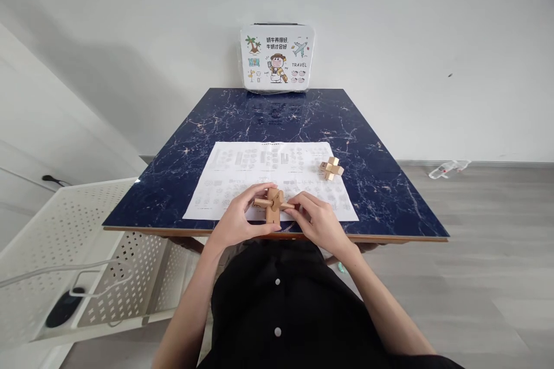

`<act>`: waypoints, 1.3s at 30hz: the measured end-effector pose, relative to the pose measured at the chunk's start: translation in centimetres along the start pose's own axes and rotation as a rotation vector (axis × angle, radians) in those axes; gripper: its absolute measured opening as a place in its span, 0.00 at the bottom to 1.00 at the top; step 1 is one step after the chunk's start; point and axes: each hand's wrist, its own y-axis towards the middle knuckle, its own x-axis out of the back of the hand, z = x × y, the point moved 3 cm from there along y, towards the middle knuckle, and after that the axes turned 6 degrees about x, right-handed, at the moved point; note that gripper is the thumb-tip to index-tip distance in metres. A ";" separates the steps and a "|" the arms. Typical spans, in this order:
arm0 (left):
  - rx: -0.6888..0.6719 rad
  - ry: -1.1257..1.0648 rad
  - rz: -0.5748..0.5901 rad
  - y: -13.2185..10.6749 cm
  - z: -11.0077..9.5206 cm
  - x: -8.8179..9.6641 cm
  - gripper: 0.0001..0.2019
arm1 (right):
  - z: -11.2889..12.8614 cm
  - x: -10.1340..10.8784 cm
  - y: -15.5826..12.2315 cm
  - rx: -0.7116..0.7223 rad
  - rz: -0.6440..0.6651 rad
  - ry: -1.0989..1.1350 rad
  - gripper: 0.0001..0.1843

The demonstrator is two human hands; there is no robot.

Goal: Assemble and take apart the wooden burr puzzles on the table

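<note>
Near the table's front edge I hold a wooden burr puzzle (273, 206) made of interlocking bars. My left hand (242, 216) is closed round its left side, thumb at the bottom end and fingers at the top. With fingertips and thumb, my right hand (318, 219) pinches the bar that sticks out to the right. Under the puzzle lies a white instruction sheet (242, 170) printed with many small diagrams, too small to read. A second wooden burr puzzle (332, 168), lighter and assembled into a cross shape, rests on the sheet's right edge, apart from both hands.
The dark blue marble-patterned table (277, 118) reaches back to a wall. At its far edge stands a white case (277, 57) with cartoon prints. On the left is a white perforated cart (99, 253) with a cable (52, 274). A plastic package (450, 169) lies on the floor at right.
</note>
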 end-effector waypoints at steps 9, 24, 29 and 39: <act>0.010 -0.073 -0.006 -0.1 0.0 -0.2 0.41 | 1.0 -0.3 0.4 0.000 -0.009 0.043 0.10; -0.046 -0.274 -0.021 -0.4 0.4 0.5 0.46 | 0.8 0.0 0.8 0.045 0.072 0.117 0.12; -0.072 -0.180 -0.064 -0.4 -0.6 0.8 0.47 | 1.0 -0.2 0.8 0.008 0.075 0.116 0.10; -0.204 -0.036 -0.343 0.5 -0.6 4.7 0.46 | 0.3 -0.4 0.4 -0.045 0.017 0.172 0.12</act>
